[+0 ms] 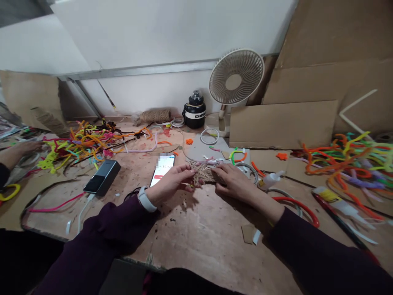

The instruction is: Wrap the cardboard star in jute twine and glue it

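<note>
My left hand [173, 180] and my right hand [233, 180] meet over the middle of the wooden table [202, 233]. Between them they grip a small piece wrapped in tan twine [205, 173], with loose twine ends sticking up. The left fingers pinch its left end, and the right fingers curl over its right side. A white band sits on my left wrist. A phone [162, 169] with a lit screen lies just behind my left hand.
Piles of coloured pipe cleaners lie at far left [82, 143] and right [353, 159]. A white fan [236, 82], a black jar [194, 110], a twine spool [153, 116], cardboard sheets [282, 123], glue bottles [334, 203], a power bank [102, 177]. Another person's hand [18, 149] is at the left edge.
</note>
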The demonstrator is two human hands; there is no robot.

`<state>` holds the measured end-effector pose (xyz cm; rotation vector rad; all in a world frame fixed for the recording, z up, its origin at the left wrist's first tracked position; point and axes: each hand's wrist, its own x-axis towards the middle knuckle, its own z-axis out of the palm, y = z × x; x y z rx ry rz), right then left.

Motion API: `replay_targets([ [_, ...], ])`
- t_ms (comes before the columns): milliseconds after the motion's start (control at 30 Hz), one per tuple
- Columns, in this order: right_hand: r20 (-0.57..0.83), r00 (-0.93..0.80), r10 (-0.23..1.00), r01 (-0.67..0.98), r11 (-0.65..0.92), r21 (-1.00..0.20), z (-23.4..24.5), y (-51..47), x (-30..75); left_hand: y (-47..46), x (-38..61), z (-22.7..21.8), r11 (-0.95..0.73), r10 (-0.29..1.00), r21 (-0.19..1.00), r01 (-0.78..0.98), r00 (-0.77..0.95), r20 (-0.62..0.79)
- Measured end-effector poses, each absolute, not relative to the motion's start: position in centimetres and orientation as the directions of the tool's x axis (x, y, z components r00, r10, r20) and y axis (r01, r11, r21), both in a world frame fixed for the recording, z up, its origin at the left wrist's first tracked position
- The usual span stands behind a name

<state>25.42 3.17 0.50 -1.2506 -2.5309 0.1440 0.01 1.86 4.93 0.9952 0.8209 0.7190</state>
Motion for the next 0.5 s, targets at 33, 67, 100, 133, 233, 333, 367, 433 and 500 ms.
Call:
replay_targets([
  [33, 0.249, -0.554, 0.794, 0.761, 0.605, -0.234, 0.4, 3.5, 25.5, 1.3, 0.1, 4.7, 0.398, 0.801, 0.908, -0.134, 0.533, -0.272],
  [67, 0.266, -0.534, 0.803, 0.768, 0.592, -0.244, 0.3, 3.7, 25.7, 0.7, 0.1, 4.5, 0.422, 0.774, 0.898, -0.120, 0.563, -0.288],
  [100, 0.283, -0.512, 0.811, 0.774, 0.578, -0.257, 0.3, 4.0, 25.9, 0.1, 0.2, 4.2, 0.454, 0.744, 0.885, -0.103, 0.590, -0.313],
  [133, 0.297, -0.492, 0.818, 0.777, 0.567, -0.274, 0.3, 4.2, 26.1, -0.5, 0.2, 3.9, 0.479, 0.713, 0.875, -0.073, 0.614, -0.339],
  [233, 0.324, -0.454, 0.830, 0.761, 0.550, -0.342, 1.0, 4.5, 26.8, -1.9, 0.3, 3.1, 0.543, 0.652, 0.839, -0.031, 0.645, -0.398],
  [333, 0.337, -0.420, 0.842, 0.738, 0.534, -0.412, 2.3, 4.2, 27.3, -2.5, 0.3, 2.5, 0.599, 0.633, 0.800, -0.028, 0.629, -0.452],
  [367, 0.338, -0.412, 0.846, 0.731, 0.528, -0.432, 2.7, 4.1, 27.4, -2.6, 0.3, 2.4, 0.606, 0.635, 0.795, -0.030, 0.620, -0.461],
  [433, 0.333, -0.404, 0.852, 0.716, 0.521, -0.464, 3.2, 3.8, 27.6, -2.5, 0.3, 2.1, 0.615, 0.640, 0.788, -0.032, 0.605, -0.474],
  [500, 0.322, -0.406, 0.855, 0.703, 0.518, -0.488, 3.5, 3.6, 27.8, -2.3, 0.3, 1.9, 0.608, 0.653, 0.794, -0.034, 0.590, -0.475],
])
